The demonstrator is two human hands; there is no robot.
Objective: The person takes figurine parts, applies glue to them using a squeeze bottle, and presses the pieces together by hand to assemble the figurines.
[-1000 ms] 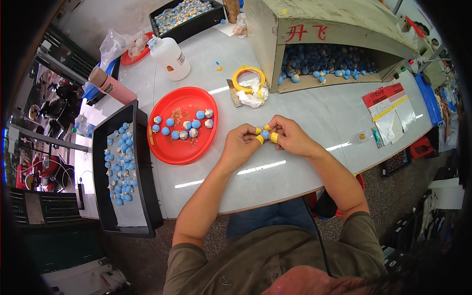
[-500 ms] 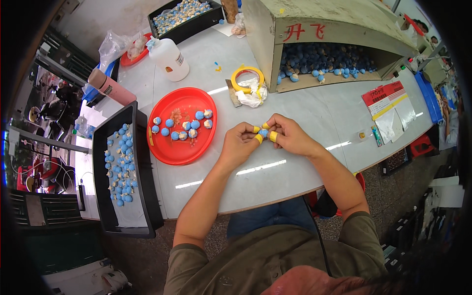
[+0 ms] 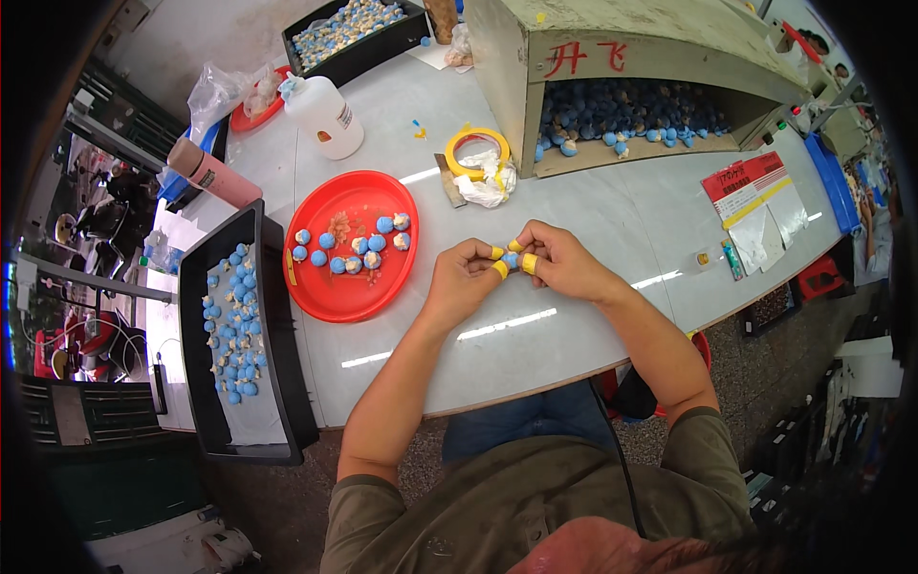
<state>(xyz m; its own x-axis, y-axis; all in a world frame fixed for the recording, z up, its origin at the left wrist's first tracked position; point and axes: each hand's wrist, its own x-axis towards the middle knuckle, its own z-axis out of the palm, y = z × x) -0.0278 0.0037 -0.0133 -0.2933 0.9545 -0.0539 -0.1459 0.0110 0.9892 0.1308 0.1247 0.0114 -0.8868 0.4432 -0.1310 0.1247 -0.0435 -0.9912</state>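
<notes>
Over the table's near middle, my left hand [image 3: 463, 278] and my right hand [image 3: 564, 263] meet and pinch one small blue ball-shaped piece [image 3: 512, 260] between thumbs and forefingers. Yellow tape wraps those fingertips. The fingers hide most of the piece. To the left of my hands lies a red round plate [image 3: 311, 206] with several blue balls [image 3: 372, 259] on it, some showing cream-coloured bits. Left of the plate, a black tray [image 3: 284, 383] holds many similar blue-and-cream balls on a pale sheet.
Beyond my hands are a roll of yellow tape [image 3: 453, 150], crumpled white tissue [image 3: 492, 189] and a white bottle [image 3: 325, 120]. A wide box [image 3: 612, 43] full of blue balls stands far right. A pink flask [image 3: 215, 172], another black tray [image 3: 373, 53] and a red-and-white card [image 3: 741, 187] surround them.
The two hands stay together on the blue piece, their fingers barely shifted. The view has moved slightly, so the surroundings sit a little further left; nothing on the plate has visibly been moved.
</notes>
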